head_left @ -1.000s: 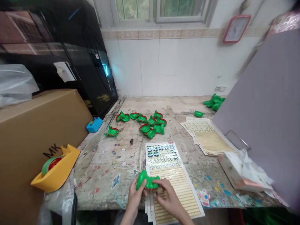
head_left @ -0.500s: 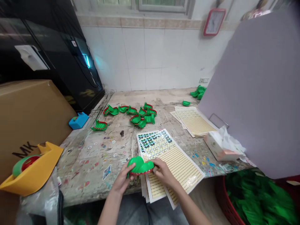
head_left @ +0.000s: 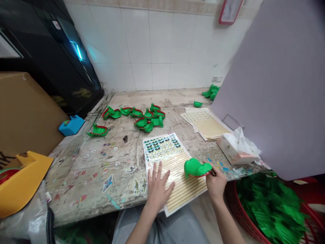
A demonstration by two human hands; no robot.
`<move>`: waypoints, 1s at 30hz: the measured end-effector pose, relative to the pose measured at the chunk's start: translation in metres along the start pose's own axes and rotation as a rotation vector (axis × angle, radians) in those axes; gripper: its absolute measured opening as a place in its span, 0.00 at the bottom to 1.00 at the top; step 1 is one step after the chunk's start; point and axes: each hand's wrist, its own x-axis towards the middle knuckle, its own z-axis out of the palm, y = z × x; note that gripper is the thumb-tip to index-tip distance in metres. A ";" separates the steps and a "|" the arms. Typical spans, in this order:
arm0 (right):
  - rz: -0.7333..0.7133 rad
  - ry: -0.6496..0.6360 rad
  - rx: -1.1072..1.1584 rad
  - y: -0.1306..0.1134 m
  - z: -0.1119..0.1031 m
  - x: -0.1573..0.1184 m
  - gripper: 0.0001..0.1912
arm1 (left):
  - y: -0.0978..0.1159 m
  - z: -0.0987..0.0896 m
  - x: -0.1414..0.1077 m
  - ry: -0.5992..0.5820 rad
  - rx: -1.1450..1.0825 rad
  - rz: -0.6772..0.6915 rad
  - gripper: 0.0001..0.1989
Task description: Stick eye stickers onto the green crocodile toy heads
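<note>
My left hand [head_left: 158, 185] lies flat with its fingers spread on a sticker sheet [head_left: 175, 171]. The sheet has eye stickers at its far end and rows of red-and-yellow strips below. In my right hand [head_left: 215, 182] is a green plastic crocodile head piece [head_left: 196, 167] with a red edge, gripped at its right end above the sheet's right side. A dark thin object shows by the right fingers, too small to name. Beyond the sheet lies a cluster of similar green pieces [head_left: 144, 123] with red edges.
More sticker sheets [head_left: 207, 125] lie at the right, near a tissue box [head_left: 237, 147]. Green pieces [head_left: 212, 92] are piled at the back. A red basket [head_left: 245, 215] of green parts stands below right. Tape dispensers, one yellow [head_left: 27, 183], one blue [head_left: 72, 125], sit left.
My left hand has let go of the crocodile piece and now rests spread on the sheet. My right hand has carried the piece to the right. The sheets lie more squarely stacked.
</note>
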 end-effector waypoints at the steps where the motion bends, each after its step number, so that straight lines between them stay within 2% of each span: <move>1: 0.015 -0.007 0.010 -0.002 0.003 -0.001 0.11 | -0.009 -0.001 -0.002 -0.006 0.039 -0.021 0.21; 4: 0.024 -0.090 0.028 -0.012 0.026 -0.012 0.11 | -0.024 -0.004 -0.004 0.010 0.086 -0.049 0.21; 6: -0.015 -0.160 0.035 -0.018 0.046 -0.023 0.12 | -0.018 -0.006 0.000 0.147 0.101 -0.077 0.26; 9: -0.066 -0.255 0.058 -0.021 0.072 -0.037 0.17 | 0.008 -0.001 0.012 0.406 0.042 -0.160 0.44; 10: -0.070 -0.279 0.060 -0.020 0.078 -0.040 0.18 | 0.017 0.003 0.016 0.477 -0.009 -0.200 0.47; 13: -0.080 -0.415 0.028 -0.014 0.081 -0.038 0.21 | 0.033 0.020 0.025 0.649 -0.154 -0.324 0.39; 15: -0.106 -0.629 -0.010 -0.011 0.073 -0.030 0.25 | 0.034 0.029 0.024 0.711 -0.206 -0.341 0.34; 17: -0.157 -0.856 -0.030 -0.012 0.062 -0.018 0.28 | 0.031 0.034 0.020 0.738 -0.237 -0.295 0.35; 20: -0.230 -1.082 -0.011 -0.018 0.046 0.001 0.31 | 0.027 0.035 0.012 0.735 -0.252 -0.257 0.34; 24: -0.128 -1.329 0.092 -0.025 0.047 0.032 0.40 | 0.025 0.033 0.010 0.701 -0.292 -0.391 0.15; 27: -0.006 -1.346 0.178 -0.029 0.068 0.055 0.37 | 0.025 0.031 0.009 0.645 -0.292 -0.396 0.08; 30: 0.004 -1.348 0.126 -0.037 0.088 0.069 0.30 | 0.024 0.029 0.007 0.652 -0.258 -0.381 0.12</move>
